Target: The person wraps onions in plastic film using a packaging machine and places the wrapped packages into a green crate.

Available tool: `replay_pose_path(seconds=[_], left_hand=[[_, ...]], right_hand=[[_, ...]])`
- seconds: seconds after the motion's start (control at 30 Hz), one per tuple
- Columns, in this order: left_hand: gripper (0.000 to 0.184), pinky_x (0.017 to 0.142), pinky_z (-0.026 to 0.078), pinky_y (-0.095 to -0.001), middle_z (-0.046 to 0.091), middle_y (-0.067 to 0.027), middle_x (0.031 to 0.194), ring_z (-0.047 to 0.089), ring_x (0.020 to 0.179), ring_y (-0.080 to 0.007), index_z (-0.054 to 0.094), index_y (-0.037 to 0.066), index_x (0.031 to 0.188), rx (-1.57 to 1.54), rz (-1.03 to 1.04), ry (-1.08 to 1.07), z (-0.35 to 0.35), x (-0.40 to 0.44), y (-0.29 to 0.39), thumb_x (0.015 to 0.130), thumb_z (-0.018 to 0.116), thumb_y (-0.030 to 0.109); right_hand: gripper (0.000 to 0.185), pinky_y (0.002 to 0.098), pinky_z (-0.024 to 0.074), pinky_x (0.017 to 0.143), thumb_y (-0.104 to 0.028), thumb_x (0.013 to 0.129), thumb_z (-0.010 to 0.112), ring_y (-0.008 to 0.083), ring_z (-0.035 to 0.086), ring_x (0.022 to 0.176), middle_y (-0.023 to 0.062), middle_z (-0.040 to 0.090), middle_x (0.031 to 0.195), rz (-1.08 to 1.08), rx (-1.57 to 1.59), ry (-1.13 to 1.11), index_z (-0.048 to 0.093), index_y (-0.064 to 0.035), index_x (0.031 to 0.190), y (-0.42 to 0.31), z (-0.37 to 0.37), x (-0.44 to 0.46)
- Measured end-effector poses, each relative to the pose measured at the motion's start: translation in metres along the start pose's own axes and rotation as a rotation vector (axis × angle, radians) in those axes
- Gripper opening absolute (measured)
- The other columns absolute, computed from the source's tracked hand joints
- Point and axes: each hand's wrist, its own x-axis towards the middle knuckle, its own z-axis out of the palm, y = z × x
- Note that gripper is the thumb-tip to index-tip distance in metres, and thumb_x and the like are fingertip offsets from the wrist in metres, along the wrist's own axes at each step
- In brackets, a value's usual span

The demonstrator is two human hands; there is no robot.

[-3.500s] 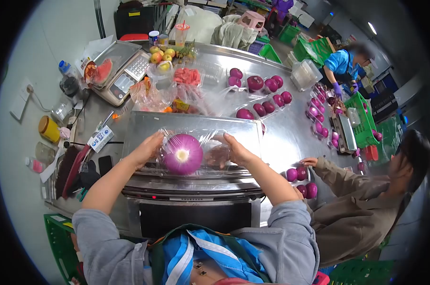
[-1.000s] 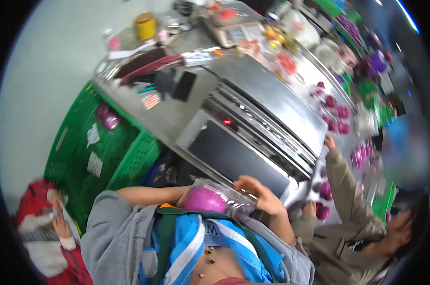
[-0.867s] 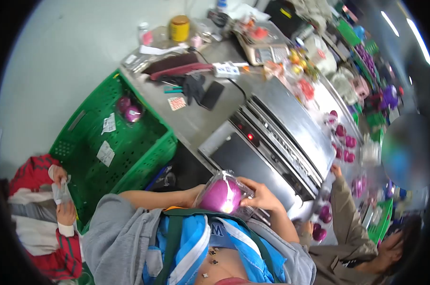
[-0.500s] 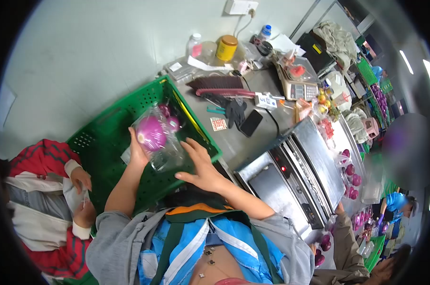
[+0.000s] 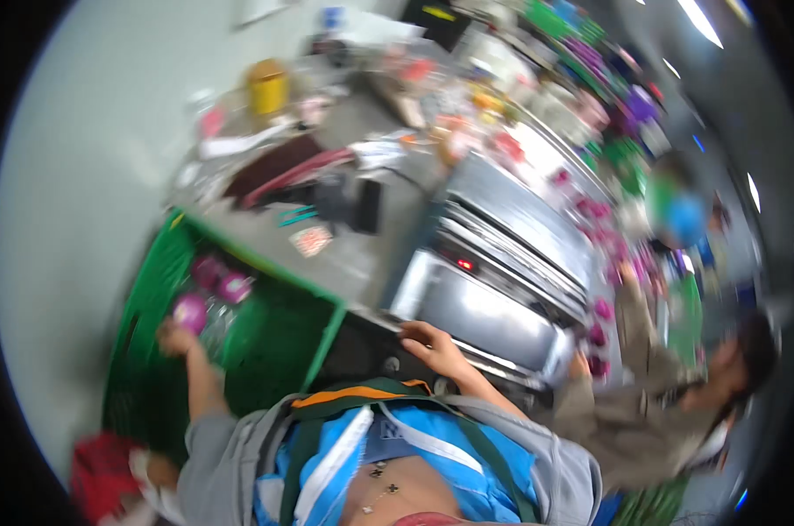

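Note:
My left hand (image 5: 178, 338) is down inside the green crate (image 5: 322, 337), its fingers against the side of a red onion (image 5: 189, 313) in a clear plastic bag (image 5: 216, 326). Motion blur softens the grip, but the fingers look closed on it. Two more red onions, one of them this purple onion (image 5: 235, 287), lie just beyond it in the crate. My right hand (image 5: 435, 347) is in the air at the front edge of the metal sealing machine (image 5: 493, 294), holding nothing, with its fingers loosely apart.
Behind the crate, the metal table carries a brush (image 5: 279, 171), a phone (image 5: 369, 206), a yellow jar (image 5: 266, 88) and clutter. A co-worker in a brown jacket (image 5: 607, 421) is at right, near several red onions. A red sleeve (image 5: 108, 473) shows at lower left.
The view has swung right. My left hand has lowered the bagged onion into the crate beside the others. My right hand has moved away from the bag toward the machine.

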Motion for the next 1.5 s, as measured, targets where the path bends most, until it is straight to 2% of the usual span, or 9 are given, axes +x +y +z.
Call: replay_pose_path(seconds=[0.17, 0.27, 0.4, 0.67, 0.8, 1.07, 1.27, 1.37, 1.5], left_hand=[[0.031, 0.081, 0.044, -0.0351, 0.056, -0.0204, 0.100, 0.056, 0.086, -0.0270, 0.049, -0.008, 0.110, -1.164, 0.316, 0.176, -0.170, -0.059, 0.081, 0.086, 0.051, 0.011], [0.022, 0.079, 0.044, -0.0297, 0.055, -0.0128, 0.098, 0.056, 0.085, -0.0213, 0.050, -0.006, 0.105, -1.530, 0.554, -0.574, -0.223, -0.128, 0.168, 0.088, 0.048, 0.007], [0.015, 0.071, 0.046, -0.0270, 0.058, -0.0096, 0.089, 0.057, 0.079, -0.0170, 0.054, -0.002, 0.098, -1.596, 1.160, -0.991, -0.329, -0.273, 0.274, 0.084, 0.052, 0.004], [0.012, 0.066, 0.043, -0.0326, 0.063, -0.0043, 0.080, 0.059, 0.072, -0.0222, 0.063, 0.008, 0.082, -0.954, 2.240, -0.519, -0.406, -0.404, 0.396, 0.071, 0.062, 0.010], [0.025, 0.073, 0.039, -0.0290, 0.058, 0.0020, 0.070, 0.053, 0.069, -0.0148, 0.063, 0.017, 0.089, -0.612, 2.679, 0.040, -0.404, -0.390, 0.450, 0.067, 0.057, 0.008], [0.036, 0.074, 0.036, -0.0289, 0.041, 0.0046, 0.059, 0.043, 0.063, -0.0123, 0.056, 0.018, 0.110, -0.654, 2.969, 0.197, -0.385, -0.418, 0.486, 0.074, 0.049, 0.016], [0.012, 0.054, 0.040, -0.0293, 0.058, 0.0001, 0.060, 0.051, 0.049, -0.0163, 0.064, 0.010, 0.077, -1.199, 2.302, -0.555, -0.416, -0.411, 0.435, 0.065, 0.063, 0.007], [0.016, 0.040, 0.036, -0.0239, 0.043, -0.0011, 0.046, 0.043, 0.040, -0.0096, 0.054, 0.003, 0.082, -1.470, 1.199, -1.556, -0.469, -0.410, 0.445, 0.087, 0.051, 0.018], [0.021, 0.057, 0.046, -0.0267, 0.058, -0.0069, 0.069, 0.054, 0.057, -0.0133, 0.050, 0.002, 0.094, -2.028, 0.439, -1.529, -0.530, -0.475, 0.556, 0.091, 0.041, 0.021]], right_hand=[[0.029, 0.0255, 0.0452, 0.078, -0.012, 0.084, 0.055, 0.0134, 0.058, 0.084, 0.0071, 0.060, 0.094, 0.082, 0.128, 0.388, 0.052, 0.0008, 0.110, 0.061, -0.066, -0.051], [0.027, 0.0242, 0.0459, 0.075, -0.012, 0.084, 0.054, 0.0113, 0.058, 0.079, 0.0062, 0.061, 0.091, 0.064, 0.340, 0.560, 0.054, 0.0010, 0.108, 0.086, -0.107, -0.074], [0.022, 0.0229, 0.0461, 0.070, -0.009, 0.085, 0.053, 0.0109, 0.057, 0.076, 0.0068, 0.061, 0.088, -0.127, 0.519, 0.699, 0.054, 0.0010, 0.104, 0.114, -0.164, -0.092], [0.016, 0.0240, 0.0462, 0.067, -0.013, 0.082, 0.057, 0.0110, 0.058, 0.070, 0.0062, 0.064, 0.081, -0.055, 0.135, 0.830, 0.061, -0.0030, 0.094, 0.138, -0.311, -0.114], [0.016, 0.0334, 0.0466, 0.067, -0.013, 0.073, 0.062, 0.0235, 0.059, 0.075, 0.0078, 0.062, 0.080, -0.171, -0.761, 0.640, 0.064, -0.0091, 0.089, 0.125, -0.382, -0.109], [0.035, 0.0310, 0.0447, 0.066, -0.024, 0.077, 0.053, 0.0184, 0.054, 0.071, 0.0011, 0.053, 0.072, -0.491, -1.389, 0.148, 0.053, -0.0180, 0.112, 0.133, -0.430, -0.075], [0.014, 0.0310, 0.0444, 0.053, -0.018, 0.087, 0.049, 0.0193, 0.056, 0.055, 0.0087, 0.055, 0.061, -0.066, -0.213, 0.566, 0.047, -0.0037, 0.088, 0.133, -0.366, -0.107], [0.012, 0.0388, 0.0491, 0.061, -0.014, 0.092, 0.036, 0.0198, 0.057, 0.058, 0.0098, 0.049, 0.057, -0.701, 0.318, 0.734, 0.039, -0.0044, 0.086, 0.066, -0.400, -0.114], [0.021, 0.0390, 0.0460, 0.084, -0.015, 0.090, 0.044, 0.0231, 0.059, 0.084, 0.0148, 0.061, 0.086, -0.845, 0.758, 1.004, 0.051, 0.0027, 0.095, 0.017, -0.477, -0.036]])
